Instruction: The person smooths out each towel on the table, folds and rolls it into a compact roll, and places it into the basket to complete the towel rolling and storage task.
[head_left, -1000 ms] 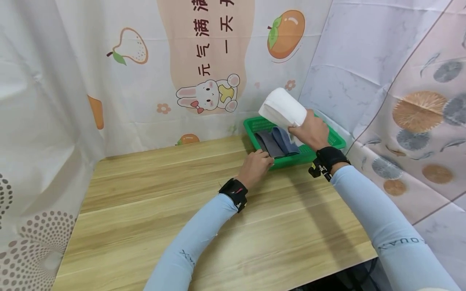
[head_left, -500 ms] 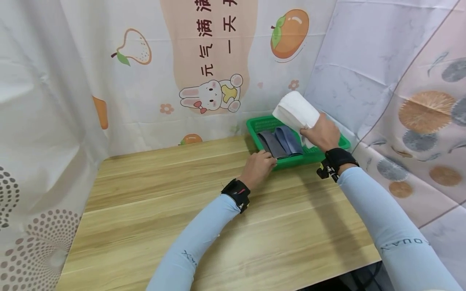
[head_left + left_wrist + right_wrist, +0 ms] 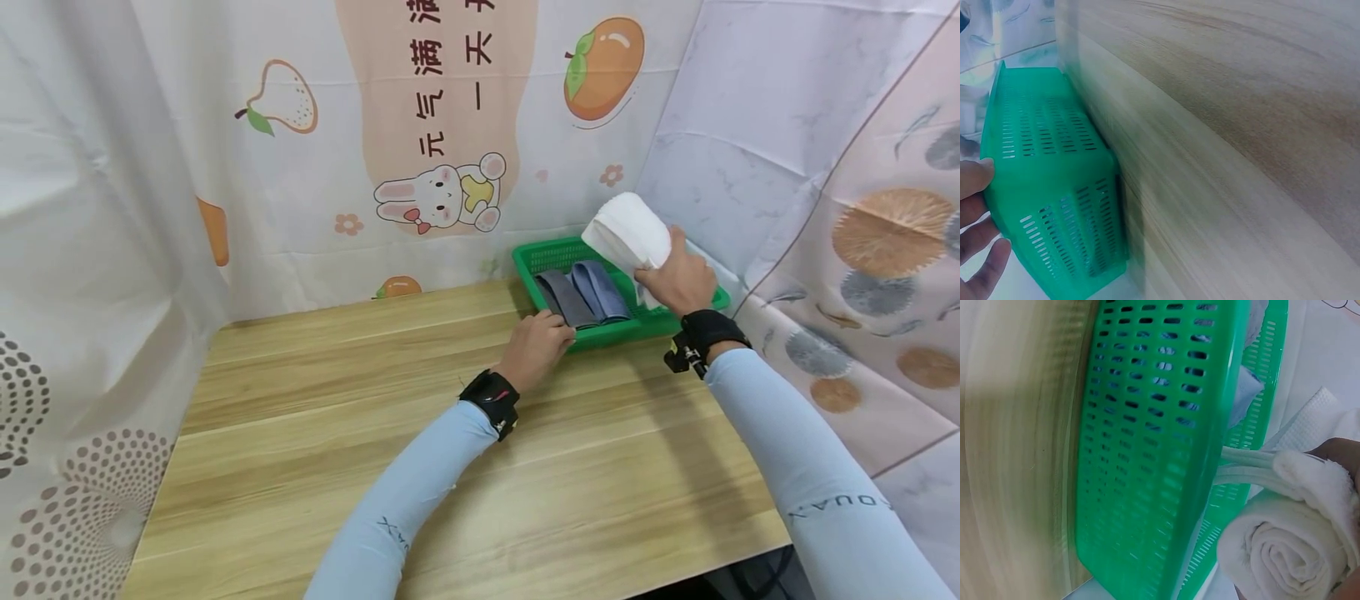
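Observation:
A white towel roll is held in my right hand, tilted above the right part of a green basket. In the right wrist view the end of the white towel roll shows spiral layers, and white folds beside it reach down past the basket's rim. My left hand grips the basket's near left corner; in the left wrist view its fingers lie at the rim. Inside the basket lie a folded grey cloth and a folded blue cloth, side by side on the left.
The basket stands at the back right of a wooden table, close to a printed curtain behind and a marbled curtain on the right. Dark cables show below the table's front right edge.
The white towel roll has moved right and slightly down in my right hand, now over the basket's right part. My left hand stays at the basket's corner. The whole view has drifted slightly.

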`<state>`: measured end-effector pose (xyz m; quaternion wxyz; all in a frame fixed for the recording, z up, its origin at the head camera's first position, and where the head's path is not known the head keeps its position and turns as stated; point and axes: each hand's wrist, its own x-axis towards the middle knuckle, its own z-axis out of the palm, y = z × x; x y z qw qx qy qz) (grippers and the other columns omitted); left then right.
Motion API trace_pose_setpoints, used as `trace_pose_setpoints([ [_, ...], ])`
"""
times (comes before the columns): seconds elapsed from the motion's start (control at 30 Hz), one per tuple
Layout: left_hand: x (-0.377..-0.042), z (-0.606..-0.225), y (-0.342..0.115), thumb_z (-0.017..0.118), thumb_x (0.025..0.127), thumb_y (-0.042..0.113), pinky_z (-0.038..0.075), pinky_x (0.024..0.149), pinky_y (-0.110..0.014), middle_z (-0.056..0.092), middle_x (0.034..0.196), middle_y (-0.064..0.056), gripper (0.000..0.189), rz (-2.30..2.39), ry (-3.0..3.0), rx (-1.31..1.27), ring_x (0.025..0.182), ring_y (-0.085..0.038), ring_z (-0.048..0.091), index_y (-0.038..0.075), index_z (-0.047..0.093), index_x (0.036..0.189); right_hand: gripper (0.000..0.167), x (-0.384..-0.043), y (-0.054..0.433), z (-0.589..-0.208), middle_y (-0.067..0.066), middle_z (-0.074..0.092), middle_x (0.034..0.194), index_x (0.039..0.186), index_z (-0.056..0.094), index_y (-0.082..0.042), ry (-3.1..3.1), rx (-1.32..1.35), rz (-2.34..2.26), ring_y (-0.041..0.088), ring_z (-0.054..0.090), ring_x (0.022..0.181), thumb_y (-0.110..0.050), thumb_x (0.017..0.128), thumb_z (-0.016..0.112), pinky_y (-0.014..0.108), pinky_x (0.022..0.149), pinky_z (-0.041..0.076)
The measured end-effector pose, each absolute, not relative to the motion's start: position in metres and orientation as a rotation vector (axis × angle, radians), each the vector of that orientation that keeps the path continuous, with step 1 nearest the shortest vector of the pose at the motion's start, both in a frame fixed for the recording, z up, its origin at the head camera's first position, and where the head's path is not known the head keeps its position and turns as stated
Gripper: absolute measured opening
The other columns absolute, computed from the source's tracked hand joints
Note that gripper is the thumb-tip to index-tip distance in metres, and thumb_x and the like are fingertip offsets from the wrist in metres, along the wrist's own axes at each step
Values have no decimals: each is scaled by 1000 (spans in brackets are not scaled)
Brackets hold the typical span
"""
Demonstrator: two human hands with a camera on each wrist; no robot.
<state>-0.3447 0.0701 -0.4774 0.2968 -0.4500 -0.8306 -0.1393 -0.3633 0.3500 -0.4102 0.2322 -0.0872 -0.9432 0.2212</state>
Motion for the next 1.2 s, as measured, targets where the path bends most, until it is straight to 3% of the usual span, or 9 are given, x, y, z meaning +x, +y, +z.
trace_pose_setpoints([
  [0.4, -343, -478, 69, 69, 101, 19, 44, 67, -25, 73, 95, 3, 13, -374, -2230, -1203, 85, -14, 61, 19, 82, 101, 86, -366, 360, -421, 40, 62, 113, 162, 26, -25, -2588, -235, 572, 58, 61, 80, -35, 89, 69, 66, 64, 46],
  [0.87, -344, -477, 70, 70, 100, 20, 48, 71, -27, 74, 100, 2, 13, -375, -2245, -1197, 91, -16, 64, 18, 82, 104, 86, -373, 368, -424, 42, 60, 113, 163, 24, -22, -2602, -313, 540, 62, 60, 85, -37, 90, 67, 69, 67, 45],
  [1.2, -346, -476, 68, 70, 101, 20, 46, 69, -25, 74, 96, 4, 13, -366, -2228, -1198, 87, -14, 63, 20, 82, 101, 87, -380, 367, -427, 43, 59, 118, 164, 22, -23, -2625, -309, 545, 64, 59, 89, -37, 90, 67, 71, 70, 45],
])
